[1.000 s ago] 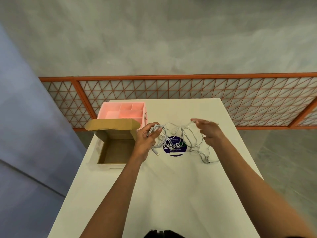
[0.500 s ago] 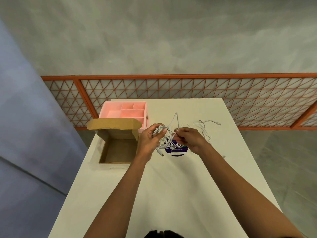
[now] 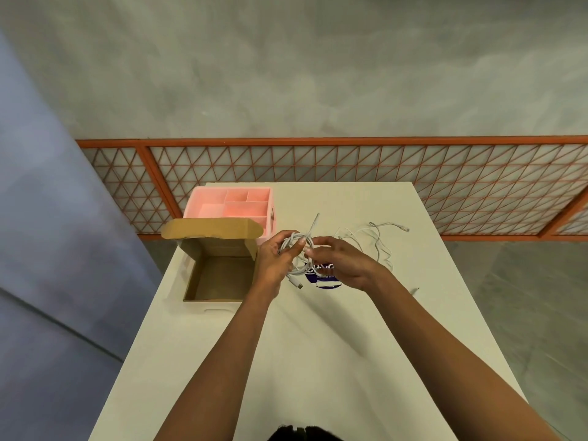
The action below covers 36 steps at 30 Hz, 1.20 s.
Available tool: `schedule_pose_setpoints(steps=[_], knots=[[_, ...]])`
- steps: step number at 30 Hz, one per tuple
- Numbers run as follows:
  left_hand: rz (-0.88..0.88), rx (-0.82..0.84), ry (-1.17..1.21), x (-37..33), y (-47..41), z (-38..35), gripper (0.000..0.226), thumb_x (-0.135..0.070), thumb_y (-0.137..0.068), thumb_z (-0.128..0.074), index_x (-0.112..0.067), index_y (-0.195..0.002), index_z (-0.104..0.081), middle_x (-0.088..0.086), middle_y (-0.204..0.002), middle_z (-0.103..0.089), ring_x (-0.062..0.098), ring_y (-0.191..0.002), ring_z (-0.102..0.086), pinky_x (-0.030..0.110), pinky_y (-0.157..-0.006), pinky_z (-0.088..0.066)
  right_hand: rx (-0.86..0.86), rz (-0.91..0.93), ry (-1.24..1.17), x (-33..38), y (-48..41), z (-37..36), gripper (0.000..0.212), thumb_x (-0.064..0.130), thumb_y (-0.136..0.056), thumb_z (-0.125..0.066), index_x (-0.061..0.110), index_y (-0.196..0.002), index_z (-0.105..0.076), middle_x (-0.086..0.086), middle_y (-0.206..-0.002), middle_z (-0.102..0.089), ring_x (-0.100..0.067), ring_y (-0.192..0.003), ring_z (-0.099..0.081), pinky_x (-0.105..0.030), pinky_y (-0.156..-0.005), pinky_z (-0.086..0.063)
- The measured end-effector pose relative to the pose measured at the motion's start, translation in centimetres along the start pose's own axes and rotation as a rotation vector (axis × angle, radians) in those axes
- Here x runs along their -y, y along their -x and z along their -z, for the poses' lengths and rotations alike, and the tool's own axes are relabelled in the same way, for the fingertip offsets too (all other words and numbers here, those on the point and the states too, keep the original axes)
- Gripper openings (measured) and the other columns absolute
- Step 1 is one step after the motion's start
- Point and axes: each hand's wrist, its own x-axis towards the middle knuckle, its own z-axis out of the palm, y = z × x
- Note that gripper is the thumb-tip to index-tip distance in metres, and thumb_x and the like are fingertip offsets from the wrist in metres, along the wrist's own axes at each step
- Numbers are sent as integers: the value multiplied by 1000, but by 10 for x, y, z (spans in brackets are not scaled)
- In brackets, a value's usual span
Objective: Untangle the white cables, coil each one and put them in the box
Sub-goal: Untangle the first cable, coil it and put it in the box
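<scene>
White counter (image 3: 286, 361) fills the bottom half of the frame, with both forearms reaching up the middle of it. Just above centre, the left hand (image 3: 273, 259) has its fingers curled round a bunch of loops, the coiled cable (image 3: 294, 240). The right hand (image 3: 343, 265) is right up against it, fingers pinching a strand at the top of the coil. One free end pokes up and a plug (image 3: 299, 284) dangles below. My guess is they're mid-wrap on the first cable, maybe tucking the tail in, but I can't tell for sure. A purple sticker (image 3: 324, 278) on the counter peeks out under the hands. Left of the hands the cardboard box (image 3: 194, 268) sits open with its flap up, and nothing in it as far as I can see. To the right, the loose cables (image 3: 375, 240) sprawl in a mess on the counter, too thin to count. So one coil is nearly done, nothing's boxed, and the rest needs sorting. Behind the box is a pink divided tray (image 3: 270, 214), then an orange lattice railing (image 3: 318, 141).
</scene>
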Motion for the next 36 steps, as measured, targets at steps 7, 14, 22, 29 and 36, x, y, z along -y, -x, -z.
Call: schedule_pose_setpoints(steps=[7,14,22,29,36], knots=[[32,-83,-35,6,-3,-1,18,-12,-85,-69,-11,-103,-66,-4,-79,-64,1,-64,-59,13,-48,-42,-101,57,409,22,9,-5,33,0,-80,-71,-2,-109,-56,-10,-81,-62,-20,-66,-62,-24,-65,-53],[39,-134,9,7,-5,3,17,-12,-85,-69,-15,-101,-64,4,-94,-66,13,-81,-61,22,-63,-47,193,-165,333,40,19,-5,24,-12,-84,-60,-2,-105,-59,-4,-69,-68,-10,-62,-66,-17,-60,-54],[15,-172,-117,15,-10,9,13,-12,-84,-70,-14,-96,-67,10,-101,-69,24,-95,-63,28,-80,-48,317,81,445,41,24,7,29,-13,-90,-47,11,-95,-63,-10,-79,-45,-18,-70,-44,-19,-62,-41],[38,-293,-208,19,-12,13,13,-14,-83,-73,-12,-94,-67,8,-97,-69,21,-88,-62,25,-75,-46,401,250,632,53,34,19,33,-10,-88,-53,22,-79,-58,-6,-86,-49,-18,-83,-43,-27,-78,-37],[136,-291,-24,7,-11,17,15,-12,-84,-71,-13,-97,-63,5,-94,-65,8,-71,-57,22,-60,-44,388,242,509,52,40,34,28,-10,-87,-53,17,-78,-53,4,-78,-46,-9,-73,-43,-12,-68,-39]])
